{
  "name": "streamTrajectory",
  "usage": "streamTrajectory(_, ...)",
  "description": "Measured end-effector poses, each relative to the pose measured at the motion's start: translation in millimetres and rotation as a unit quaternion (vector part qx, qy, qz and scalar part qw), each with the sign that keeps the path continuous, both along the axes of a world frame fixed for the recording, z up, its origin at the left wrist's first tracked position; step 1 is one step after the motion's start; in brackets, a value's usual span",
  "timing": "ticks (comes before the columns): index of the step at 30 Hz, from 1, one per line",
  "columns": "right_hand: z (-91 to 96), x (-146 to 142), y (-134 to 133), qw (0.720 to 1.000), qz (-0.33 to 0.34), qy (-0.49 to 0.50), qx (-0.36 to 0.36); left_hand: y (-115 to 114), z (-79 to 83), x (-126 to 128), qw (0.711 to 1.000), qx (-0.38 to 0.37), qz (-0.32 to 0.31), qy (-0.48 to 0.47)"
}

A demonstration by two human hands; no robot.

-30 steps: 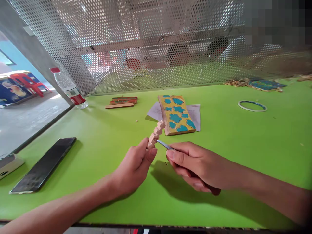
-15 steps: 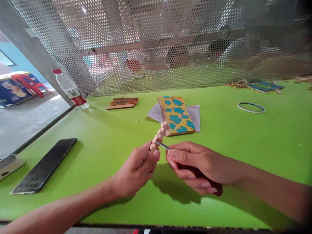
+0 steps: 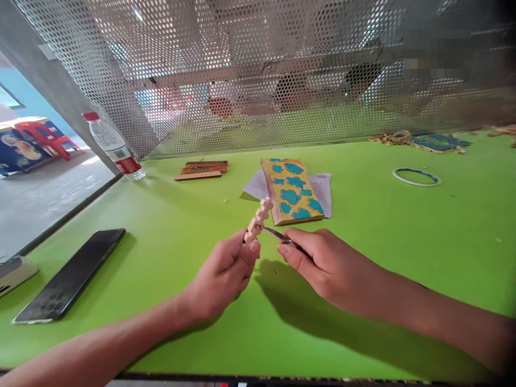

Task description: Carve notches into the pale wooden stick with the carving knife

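Observation:
My left hand (image 3: 226, 271) is closed on the lower end of a pale notched wooden piece (image 3: 258, 217), held upright and tilted to the right above the green table (image 3: 161, 226). My right hand (image 3: 328, 263) grips a small carving knife (image 3: 276, 233); its thin blade tip touches the wooden piece just above my left thumb. Both hands hover near the table's middle. Behind them lies a yellow wooden block with blue cloud shapes (image 3: 292, 188) on a sheet of paper (image 3: 322, 188).
A dark phone (image 3: 70, 274) lies at the left, a white device (image 3: 12, 271) at the left edge. A water bottle (image 3: 115, 146) and stacked wooden sticks (image 3: 201, 169) sit at the back left. A tape ring (image 3: 416, 176) and cord with a painted board (image 3: 437, 141) lie at right. Perforated metal screen (image 3: 258, 75) behind.
My right hand has turned palm-down and risen slightly, and the blade now meets the wooden piece higher up. The left hand and the piece have barely shifted.

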State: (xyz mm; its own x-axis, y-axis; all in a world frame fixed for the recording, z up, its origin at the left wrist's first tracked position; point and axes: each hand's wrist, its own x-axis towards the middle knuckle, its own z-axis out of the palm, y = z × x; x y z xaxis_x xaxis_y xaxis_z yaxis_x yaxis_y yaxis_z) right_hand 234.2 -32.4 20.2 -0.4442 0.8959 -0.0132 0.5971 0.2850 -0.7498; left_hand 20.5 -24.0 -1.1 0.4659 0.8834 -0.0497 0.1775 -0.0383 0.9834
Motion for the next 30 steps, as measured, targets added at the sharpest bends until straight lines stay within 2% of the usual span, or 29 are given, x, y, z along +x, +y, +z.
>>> streamTrajectory(6, -4.0, -2, -4, 0.999, -0.013, -0.037, 0.028, 2, -7.5, -6, 0.986, 0.095, 0.01, 0.135)
streamTrajectory(11, -5.3, -9, -12, 0.995, -0.036, -0.083, 0.042, -1, -4.7, -2, 0.962, 0.173, 0.021, 0.21)
streamTrajectory(14, -5.1, -9, -14, 0.996, -0.035, -0.071, 0.039, -2, -2.7, -1, 0.949, 0.209, 0.039, 0.232)
streamTrajectory(16, -3.6, -7, -11, 1.0, -0.018, -0.022, 0.0, -1, -3.0, -2, 0.956, 0.188, 0.035, 0.222)
streamTrajectory(18, -1.6, -3, -5, 0.994, 0.001, 0.049, -0.099, 2, -4.2, -4, 0.976, 0.121, 0.018, 0.18)
streamTrajectory(20, -0.1, 1, 1, 0.966, 0.015, 0.128, -0.225, 4, -5.4, -5, 0.993, 0.039, 0.002, 0.111)
streamTrajectory(22, 0.6, 3, 6, 0.927, 0.025, 0.201, -0.315, 5, -5.7, -4, 0.999, -0.029, -0.012, 0.037)
streamTrajectory(24, 1.2, 4, 10, 0.908, 0.033, 0.246, -0.337, 5, -5.0, -2, 0.997, -0.073, -0.022, -0.015)
streamTrajectory(26, 2.4, 5, 11, 0.906, 0.035, 0.264, -0.33, 5, -3.7, -1, 0.995, -0.093, -0.032, -0.033)
streamTrajectory(30, 4.8, 5, 10, 0.941, 0.015, 0.204, -0.268, 5, -1.9, -3, 0.994, -0.097, -0.043, -0.028)
